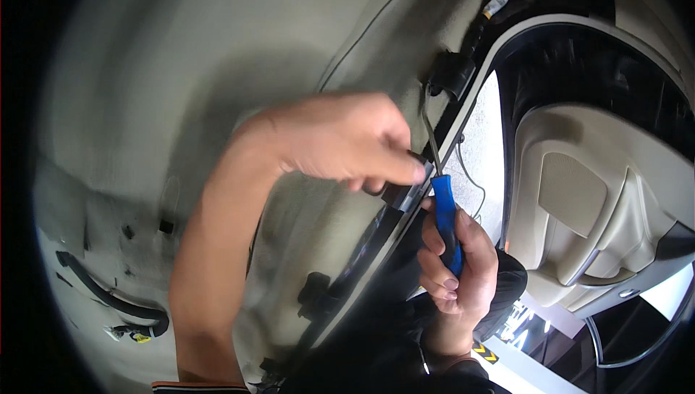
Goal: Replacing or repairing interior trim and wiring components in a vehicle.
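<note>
My left hand (347, 140), slightly blurred, has its fingers curled on a dark, glossy piece (402, 195) at the door sill, partly hidden by the thumb and fingers. My right hand (463, 263) grips the blue handle (444, 202) of a tool just right of it. The tool's thin metal shaft (434, 148) runs up along the sill toward a black bracket-like part (452, 72), where its far end is hard to make out.
Bare pale floor pan (181, 53) fills the left, with a thin wire and a dark hose (116, 300) ending in connectors. Another black fitting (315, 292) lies along the sill. An open beige door panel (572, 184) stands at right, with pale ground (481, 148) showing in the gap.
</note>
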A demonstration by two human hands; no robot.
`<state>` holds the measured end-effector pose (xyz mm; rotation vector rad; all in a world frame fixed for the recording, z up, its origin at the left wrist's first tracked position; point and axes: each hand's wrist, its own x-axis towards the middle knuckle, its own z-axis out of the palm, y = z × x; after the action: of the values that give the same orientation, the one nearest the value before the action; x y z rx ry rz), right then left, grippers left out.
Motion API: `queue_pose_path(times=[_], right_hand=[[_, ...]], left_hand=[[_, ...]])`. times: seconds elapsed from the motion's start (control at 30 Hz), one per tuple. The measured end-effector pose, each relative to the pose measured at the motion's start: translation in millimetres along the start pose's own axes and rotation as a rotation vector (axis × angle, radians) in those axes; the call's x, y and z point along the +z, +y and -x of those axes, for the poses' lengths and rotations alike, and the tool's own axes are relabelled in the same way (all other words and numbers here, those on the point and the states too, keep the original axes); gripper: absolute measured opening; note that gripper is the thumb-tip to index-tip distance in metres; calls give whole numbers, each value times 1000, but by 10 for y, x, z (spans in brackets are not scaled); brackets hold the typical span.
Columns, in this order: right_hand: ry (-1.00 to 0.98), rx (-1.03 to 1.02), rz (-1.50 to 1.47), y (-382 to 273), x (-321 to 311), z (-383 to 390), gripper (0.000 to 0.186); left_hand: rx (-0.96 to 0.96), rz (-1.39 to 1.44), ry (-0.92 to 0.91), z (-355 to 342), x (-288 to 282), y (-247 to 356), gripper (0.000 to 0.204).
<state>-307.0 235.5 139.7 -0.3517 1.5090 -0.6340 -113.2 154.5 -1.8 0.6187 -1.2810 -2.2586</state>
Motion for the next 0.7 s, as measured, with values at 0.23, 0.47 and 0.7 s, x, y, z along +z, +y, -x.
queue_pose_path(times=[0.23,0.47,0.7], right_hand=[[-25,5,15,32,48,6,44],[-36,21,27,9,111,34,43],[-16,51,46,7,219,36,42]], left_hand=[[364,-109,657,-281,95,-272,42],[455,-251,625,-375,126,-409,61],[407,11,505,-334,141,-430,73]])
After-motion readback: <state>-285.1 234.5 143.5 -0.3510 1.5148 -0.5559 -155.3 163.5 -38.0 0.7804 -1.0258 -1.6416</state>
